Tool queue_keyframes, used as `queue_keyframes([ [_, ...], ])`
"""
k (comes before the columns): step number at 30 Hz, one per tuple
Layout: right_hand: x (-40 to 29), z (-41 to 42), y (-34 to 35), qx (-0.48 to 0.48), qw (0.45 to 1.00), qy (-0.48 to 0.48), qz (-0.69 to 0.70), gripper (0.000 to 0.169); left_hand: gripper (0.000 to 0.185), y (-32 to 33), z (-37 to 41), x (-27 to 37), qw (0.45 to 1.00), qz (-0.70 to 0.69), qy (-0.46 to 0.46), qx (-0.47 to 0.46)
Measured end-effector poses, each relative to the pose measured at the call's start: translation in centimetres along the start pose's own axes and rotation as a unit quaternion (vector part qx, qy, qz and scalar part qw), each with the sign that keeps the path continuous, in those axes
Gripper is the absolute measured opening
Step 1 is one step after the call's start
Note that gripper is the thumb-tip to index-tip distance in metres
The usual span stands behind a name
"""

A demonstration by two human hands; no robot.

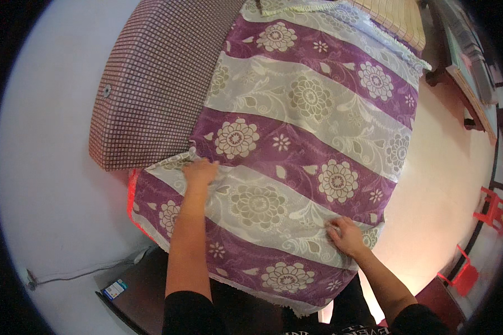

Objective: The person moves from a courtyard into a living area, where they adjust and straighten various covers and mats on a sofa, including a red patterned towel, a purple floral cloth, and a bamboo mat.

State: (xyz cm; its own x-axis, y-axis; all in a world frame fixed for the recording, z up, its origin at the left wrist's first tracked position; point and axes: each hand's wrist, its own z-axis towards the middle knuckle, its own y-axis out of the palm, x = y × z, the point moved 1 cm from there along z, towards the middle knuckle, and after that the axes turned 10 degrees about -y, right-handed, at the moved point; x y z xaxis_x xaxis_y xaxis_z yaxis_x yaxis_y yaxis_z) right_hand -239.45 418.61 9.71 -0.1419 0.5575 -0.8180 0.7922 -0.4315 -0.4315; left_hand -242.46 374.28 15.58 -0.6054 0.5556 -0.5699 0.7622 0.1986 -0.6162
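A fringed sofa cover [283, 144] with purple and pale grey stripes and flower motifs lies over the seat in front of me. My left hand [200, 171] is curled into its pale stripe, close to the front end of the checked fabric backrest [159, 88]; a fold bunches there. Motion blur softens that hand and its fingertips are hidden. Toward the cover's right side, my right hand [347, 236] rests on another part of the same pale stripe. Its fingers are bent, and whether they pinch the cloth is unclear. Slight creases run through the stripe between both hands.
A dark tabletop [146, 280] at lower left bears a small blue-and-white packet [115, 289]. A cable [84, 274] runs along the wall. Slatted matting [396, 21] lies beyond the cover. At right are a wooden table [471, 96] and red plastic stools [492, 211].
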Motion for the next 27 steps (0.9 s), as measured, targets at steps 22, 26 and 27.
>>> queue_keyframes([
  [22, 6.4, -4.9, 1.4, -0.009, 0.993, 0.067, -0.099, 0.023, 0.042, 9.9, -8.8, 6.9, 0.929, 0.099, 0.326, 0.144],
  [26, 6.4, -4.9, 1.6, -0.056, 0.99, 0.078, -0.099, 0.024, 0.043, 9.4, -10.0, 9.5, 0.955, 0.187, 0.23, 0.011],
  [27, 6.7, -5.3, 1.6, -0.063, 0.991, 0.082, -0.079, 0.025, 0.042, 9.0, -11.1, 10.2, 0.949, 0.219, 0.228, 0.002],
])
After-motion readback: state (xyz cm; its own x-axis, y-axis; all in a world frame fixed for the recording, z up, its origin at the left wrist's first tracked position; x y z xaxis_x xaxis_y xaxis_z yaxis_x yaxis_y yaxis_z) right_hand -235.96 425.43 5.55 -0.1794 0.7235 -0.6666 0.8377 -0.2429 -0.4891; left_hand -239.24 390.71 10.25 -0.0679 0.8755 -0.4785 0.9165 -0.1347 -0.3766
